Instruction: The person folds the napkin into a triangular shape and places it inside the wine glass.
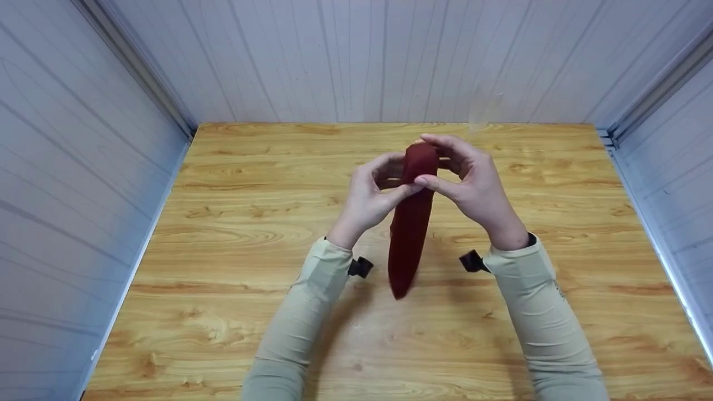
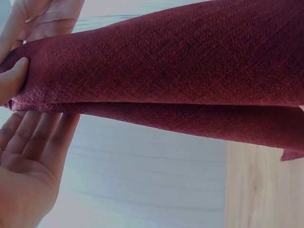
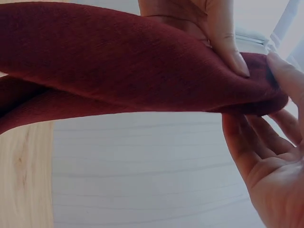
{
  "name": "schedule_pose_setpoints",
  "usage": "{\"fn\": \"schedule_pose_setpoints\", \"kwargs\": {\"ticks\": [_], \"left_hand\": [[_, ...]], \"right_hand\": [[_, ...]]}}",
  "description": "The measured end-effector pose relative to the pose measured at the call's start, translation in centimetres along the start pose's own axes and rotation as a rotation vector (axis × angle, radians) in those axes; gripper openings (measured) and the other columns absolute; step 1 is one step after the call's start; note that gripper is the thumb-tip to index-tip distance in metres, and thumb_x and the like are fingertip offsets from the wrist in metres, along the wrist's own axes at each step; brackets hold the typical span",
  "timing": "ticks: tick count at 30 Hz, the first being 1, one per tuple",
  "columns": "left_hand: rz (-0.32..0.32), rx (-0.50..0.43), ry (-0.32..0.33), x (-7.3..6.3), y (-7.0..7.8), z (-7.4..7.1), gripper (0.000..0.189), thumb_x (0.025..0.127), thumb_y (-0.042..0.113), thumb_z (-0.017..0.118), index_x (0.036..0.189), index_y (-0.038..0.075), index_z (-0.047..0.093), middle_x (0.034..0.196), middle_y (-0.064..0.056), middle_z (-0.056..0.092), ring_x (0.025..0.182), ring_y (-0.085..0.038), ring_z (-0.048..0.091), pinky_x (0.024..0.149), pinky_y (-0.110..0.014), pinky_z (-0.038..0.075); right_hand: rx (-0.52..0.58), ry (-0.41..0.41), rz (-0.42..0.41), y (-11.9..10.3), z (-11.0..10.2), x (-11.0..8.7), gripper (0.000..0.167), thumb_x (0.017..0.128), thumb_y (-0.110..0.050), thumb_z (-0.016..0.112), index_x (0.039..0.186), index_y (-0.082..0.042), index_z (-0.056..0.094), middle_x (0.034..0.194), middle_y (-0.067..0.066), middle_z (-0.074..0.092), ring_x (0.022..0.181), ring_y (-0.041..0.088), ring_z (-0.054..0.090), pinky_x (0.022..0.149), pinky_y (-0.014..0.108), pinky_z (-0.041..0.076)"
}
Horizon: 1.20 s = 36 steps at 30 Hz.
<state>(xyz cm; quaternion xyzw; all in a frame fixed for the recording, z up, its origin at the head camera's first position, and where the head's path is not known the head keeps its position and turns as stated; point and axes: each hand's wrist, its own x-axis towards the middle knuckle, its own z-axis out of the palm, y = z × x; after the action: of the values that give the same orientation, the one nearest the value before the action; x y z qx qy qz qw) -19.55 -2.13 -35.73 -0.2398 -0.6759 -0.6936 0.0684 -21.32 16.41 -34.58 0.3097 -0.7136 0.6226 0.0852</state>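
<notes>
A dark red woven cloth [image 1: 410, 234], folded into a long strip, hangs from both hands over the table. Its lower end tapers to a point, and its top is bent over between the fingers. On one side of that top, my left hand [image 1: 372, 188] pinches it, thumb in front and fingers behind. Opposite, my right hand [image 1: 470, 177] holds the top in the same way, its thumb beside the left one. The left wrist view shows two layers of the cloth [image 2: 166, 61] with a gap between them. In the right wrist view the cloth [image 3: 104, 61] looks twisted near the thumbs.
Below the hands lies a wood-grain table [image 1: 234, 239]. A pale panelled wall [image 1: 289, 61] stands behind it, with side walls at left [image 1: 72, 184] and right [image 1: 668, 156]. Small black wrist mounts [image 1: 362, 268] stick out from the sleeves.
</notes>
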Motion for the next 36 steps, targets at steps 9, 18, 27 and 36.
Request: {"fn": "schedule_pose_setpoints", "kwargs": {"ticks": [9, 18, 27, 36], "left_hand": [[0.018, -0.029, 0.015, 0.1, 0.6, -0.3, 0.035, 0.079, -0.003, 0.075, 0.111, -0.009, 0.062, 0.095, -0.014, 0.07, 0.09, -0.021, 0.067, 0.079, -0.04, 0.055], [0.012, 0.01, 0.029, 0.1, 0.6, -0.3, 0.034, 0.079, 0.001, 0.077, 0.11, -0.007, 0.064, 0.094, -0.012, 0.07, 0.089, -0.018, 0.067, 0.079, -0.038, 0.055], [0.027, 0.029, 0.074, 0.3, 0.7, -0.3, 0.036, 0.079, 0.001, 0.077, 0.111, -0.007, 0.063, 0.094, -0.012, 0.07, 0.088, -0.018, 0.067, 0.078, -0.04, 0.055], [0.036, 0.016, 0.099, 0.6, 1.0, -0.2, 0.037, 0.078, 0.001, 0.077, 0.111, -0.007, 0.063, 0.093, -0.011, 0.07, 0.087, -0.018, 0.067, 0.077, -0.039, 0.056]], "right_hand": [[0.028, -0.018, 0.135, 0.5, 0.3, -1.4, 0.055, 0.074, 0.008, 0.078, 0.125, 0.001, 0.057, 0.111, 0.012, 0.064, 0.104, 0.026, 0.059, 0.087, 0.036, 0.05], [0.092, 0.003, 0.209, 2.0, 0.6, -1.9, 0.052, 0.072, 0.009, 0.078, 0.12, 0.002, 0.059, 0.107, 0.013, 0.063, 0.099, 0.028, 0.06, 0.084, 0.039, 0.052], [-0.041, 0.199, 0.1, -0.1, 1.8, -2.4, 0.04, 0.072, 0.004, 0.081, 0.104, 0.008, 0.058, 0.1, 0.018, 0.061, 0.092, 0.026, 0.059, 0.085, 0.04, 0.049], [-0.03, 0.317, 0.045, -1.5, 2.8, -2.8, 0.027, 0.073, 0.007, 0.079, 0.094, 0.008, 0.063, 0.09, 0.015, 0.065, 0.08, 0.022, 0.063, 0.078, 0.032, 0.051]]}}
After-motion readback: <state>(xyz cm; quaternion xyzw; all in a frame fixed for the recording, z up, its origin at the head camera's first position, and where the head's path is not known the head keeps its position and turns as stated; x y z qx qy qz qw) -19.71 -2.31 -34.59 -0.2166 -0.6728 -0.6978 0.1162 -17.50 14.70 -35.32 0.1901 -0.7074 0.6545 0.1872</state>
